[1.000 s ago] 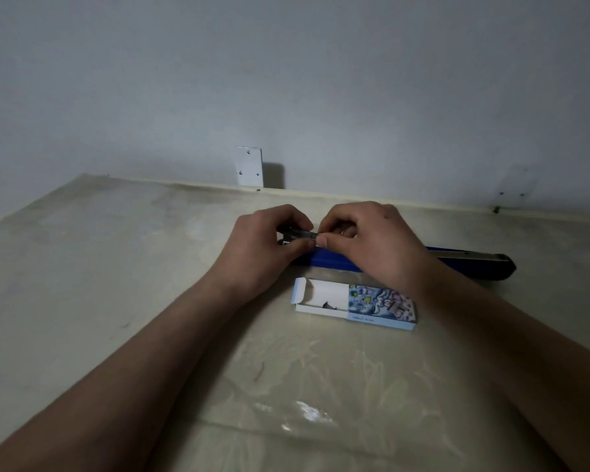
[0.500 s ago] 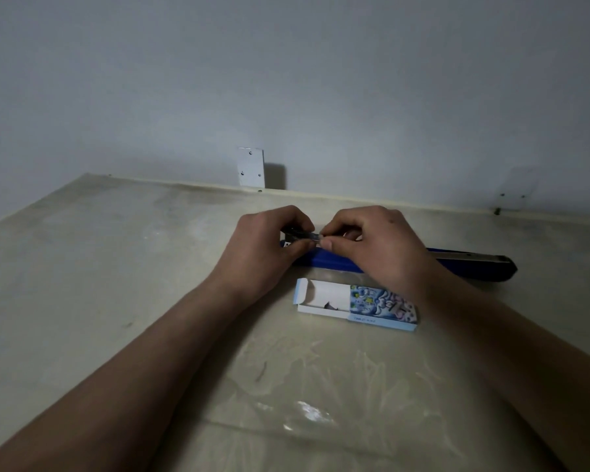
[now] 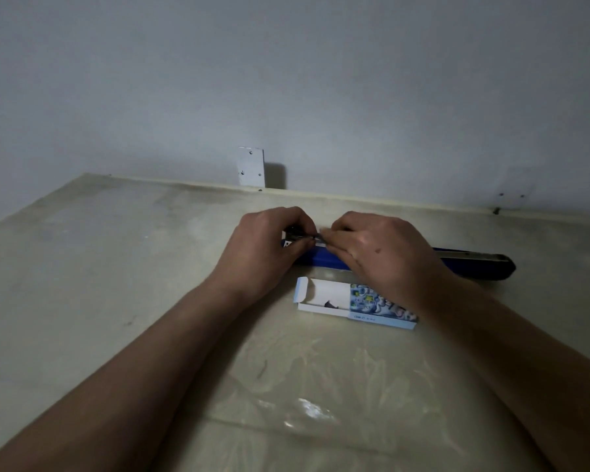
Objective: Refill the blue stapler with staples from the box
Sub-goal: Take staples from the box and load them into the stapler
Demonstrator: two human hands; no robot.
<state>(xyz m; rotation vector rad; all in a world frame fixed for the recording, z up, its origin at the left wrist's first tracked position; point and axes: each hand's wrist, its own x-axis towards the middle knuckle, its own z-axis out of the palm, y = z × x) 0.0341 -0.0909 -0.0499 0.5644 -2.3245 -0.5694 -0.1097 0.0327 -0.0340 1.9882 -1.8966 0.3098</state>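
A long blue stapler (image 3: 324, 258) lies across the table, its top swung out flat to the right with the metal rail showing. Both hands sit over its left part. My left hand (image 3: 268, 247) and my right hand (image 3: 378, 253) together pinch a thin metal strip of staples (image 3: 315, 237) right above the stapler's channel. The staple box (image 3: 355, 303), white with a blue printed sleeve, lies just in front of the stapler, its inner tray slid out to the left. Much of the stapler's middle is hidden by my right hand.
The beige table (image 3: 116, 267) has a shiny plastic cover and meets a grey wall at the back. A small white bracket (image 3: 251, 166) is fixed to the wall behind the hands.
Both hands have sunk slightly toward the stapler with the staple strip between them. The box and stapler stay where they were.
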